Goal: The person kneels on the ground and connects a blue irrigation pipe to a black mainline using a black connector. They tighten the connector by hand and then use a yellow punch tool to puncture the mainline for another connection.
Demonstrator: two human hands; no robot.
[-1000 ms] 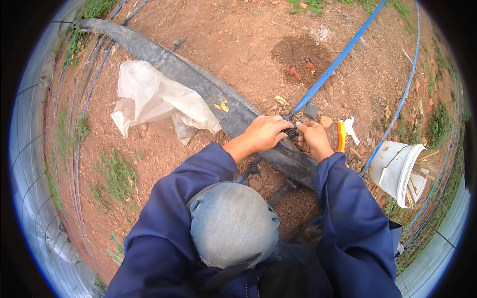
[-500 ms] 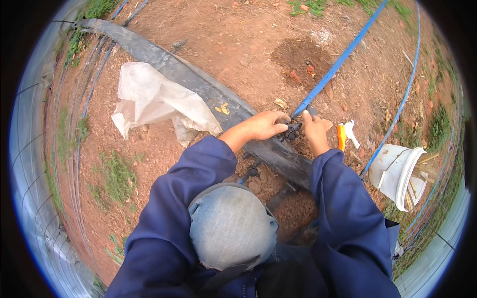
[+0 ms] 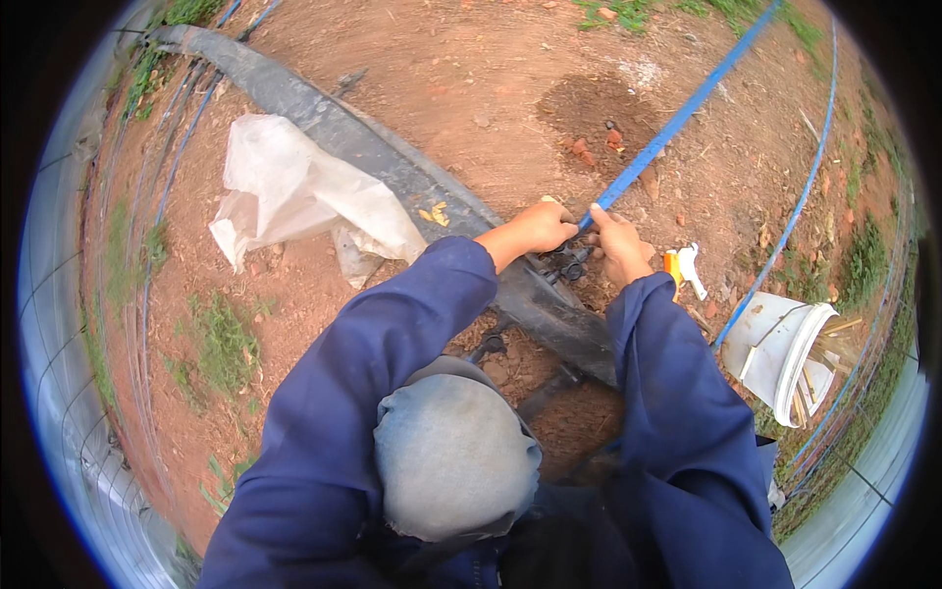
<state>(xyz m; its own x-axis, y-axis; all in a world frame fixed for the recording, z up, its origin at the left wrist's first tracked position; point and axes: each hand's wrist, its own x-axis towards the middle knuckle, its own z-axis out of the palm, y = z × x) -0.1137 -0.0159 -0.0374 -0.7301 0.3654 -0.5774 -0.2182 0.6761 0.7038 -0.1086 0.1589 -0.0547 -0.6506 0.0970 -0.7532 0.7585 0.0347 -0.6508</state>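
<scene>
A flat blue hose (image 3: 677, 123) runs down from the far right to my two hands, over a wide black flat hose (image 3: 412, 157) on the soil. My left hand (image 3: 538, 228) is closed at the blue hose's near end, fingers curled together. Beside it, my right hand (image 3: 620, 247) pinches the blue hose, thumb on top. Black plastic pipe fittings (image 3: 564, 263) sit on the black hose just below my hands, partly hidden by them. To the right of my right hand lies a small orange-and-white tool (image 3: 684, 268).
A crumpled clear plastic sheet (image 3: 294, 187) lies left of the black hose. On the right, a tipped white bucket (image 3: 775, 348) holds thin sticks. Another blue hose (image 3: 785, 245) crosses the ground near it. Further black fittings (image 3: 488, 342) show by my knee (image 3: 456, 456).
My left hand has shifted up from the black fittings to the end of the blue hose. My right thumb has moved onto the hose. The view has shifted slightly.
</scene>
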